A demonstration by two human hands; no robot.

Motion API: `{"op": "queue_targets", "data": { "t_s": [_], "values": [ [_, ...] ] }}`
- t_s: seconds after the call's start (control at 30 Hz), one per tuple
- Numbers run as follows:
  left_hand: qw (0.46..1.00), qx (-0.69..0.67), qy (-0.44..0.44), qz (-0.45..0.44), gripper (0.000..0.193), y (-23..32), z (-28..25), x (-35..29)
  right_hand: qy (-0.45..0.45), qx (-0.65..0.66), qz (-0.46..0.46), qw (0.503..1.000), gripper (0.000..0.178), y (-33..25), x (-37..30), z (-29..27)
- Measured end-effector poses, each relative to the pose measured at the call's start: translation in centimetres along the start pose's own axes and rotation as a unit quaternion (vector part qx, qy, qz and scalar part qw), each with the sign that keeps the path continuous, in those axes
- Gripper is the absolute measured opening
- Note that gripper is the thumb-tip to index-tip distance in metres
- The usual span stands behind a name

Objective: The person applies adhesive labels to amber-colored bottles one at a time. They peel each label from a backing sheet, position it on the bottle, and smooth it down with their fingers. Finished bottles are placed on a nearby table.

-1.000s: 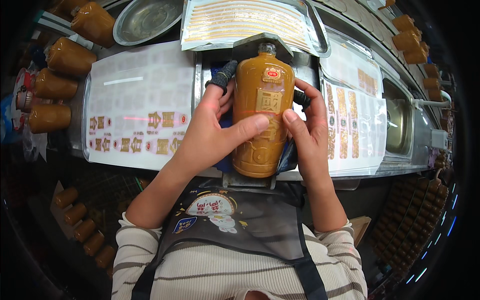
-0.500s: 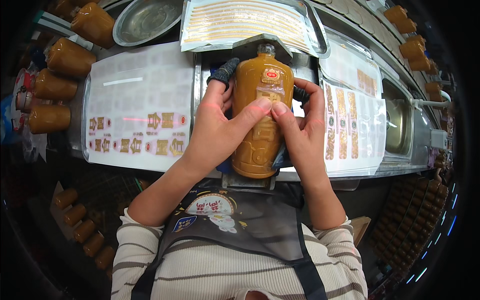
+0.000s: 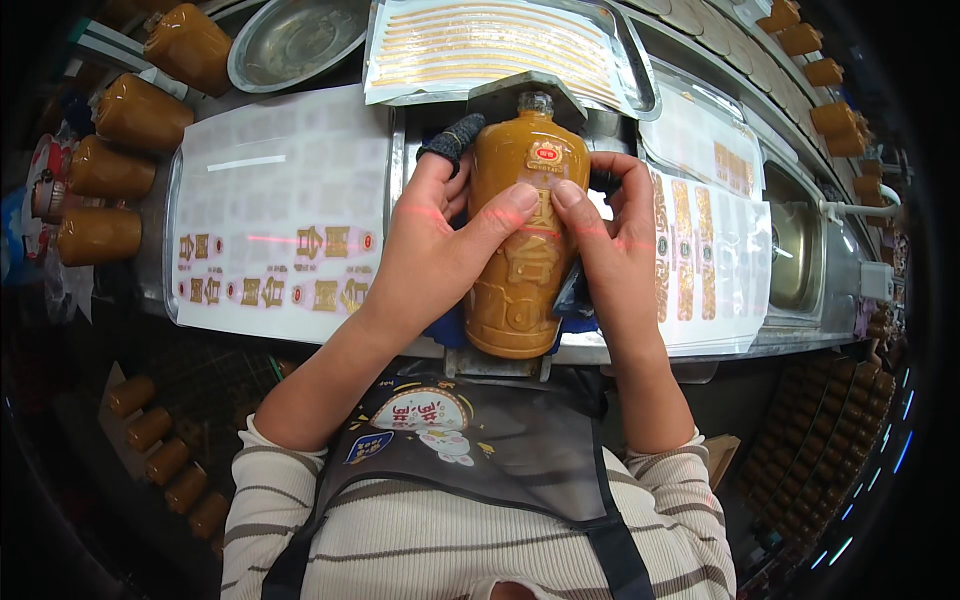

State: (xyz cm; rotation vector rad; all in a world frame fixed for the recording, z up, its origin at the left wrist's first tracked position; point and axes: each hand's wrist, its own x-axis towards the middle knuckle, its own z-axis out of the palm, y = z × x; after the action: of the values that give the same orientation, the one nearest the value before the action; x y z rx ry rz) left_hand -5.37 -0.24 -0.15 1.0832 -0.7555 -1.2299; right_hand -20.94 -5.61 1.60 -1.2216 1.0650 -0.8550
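Observation:
A caramel-brown bottle [image 3: 515, 300] with raised relief lies in a cradle in front of me, its neck pointing away. Near its shoulder sits a small red and gold decal [image 3: 545, 155], with a gold decal [image 3: 540, 222] below it. My left hand [image 3: 455, 215] wraps the bottle's left side, thumb pressed at the edge of the gold decal. On the other side my right hand [image 3: 600, 225] grips the bottle, its thumb on the decal's right edge. Dark finger covers show on both hands; the fingers behind the bottle are hidden.
Decal sheets lie to the left [image 3: 280, 190] and right [image 3: 735, 270]. A tray of gold strips [image 3: 500, 45] is at the back, beside a metal bowl [image 3: 295, 45]. Brown bottles [image 3: 110, 168] line the left edge. A sink [image 3: 795, 245] is at the far right.
Both thumbs have moved apart and up, off the decal's middle onto its edges, exposing more of it. The bottle is turned slightly to the right.

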Motion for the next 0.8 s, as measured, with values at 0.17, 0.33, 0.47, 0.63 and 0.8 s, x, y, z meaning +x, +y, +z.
{"op": "queue_targets", "data": {
  "t_s": [0.17,0.33,0.47,0.63,0.8],
  "values": [
    [1.000,-0.010,-0.009,-0.004,0.063,0.4,0.2,-0.1,0.002,-0.008,-0.006,1.000,0.047,0.0,0.0,0.1],
    [0.999,-0.036,0.003,-0.012,0.055,0.2,0.1,-0.1,-0.013,0.027,0.006,1.000,0.051,0.5,0.1,-0.6],
    [0.999,-0.038,0.019,-0.004,0.056,0.3,0.4,-0.4,-0.045,0.061,0.001,0.997,0.060,0.9,-0.3,-1.1],
    [0.999,0.043,-0.008,0.003,0.066,0.4,0.1,-0.6,-0.054,0.003,-0.021,0.998,0.069,1.2,-0.8,-1.3],
    [0.999,0.034,-0.005,0.006,0.063,0.4,0.2,-0.4,-0.061,0.009,-0.018,0.998,0.069,1.2,-0.7,-1.6]
  ]
}}
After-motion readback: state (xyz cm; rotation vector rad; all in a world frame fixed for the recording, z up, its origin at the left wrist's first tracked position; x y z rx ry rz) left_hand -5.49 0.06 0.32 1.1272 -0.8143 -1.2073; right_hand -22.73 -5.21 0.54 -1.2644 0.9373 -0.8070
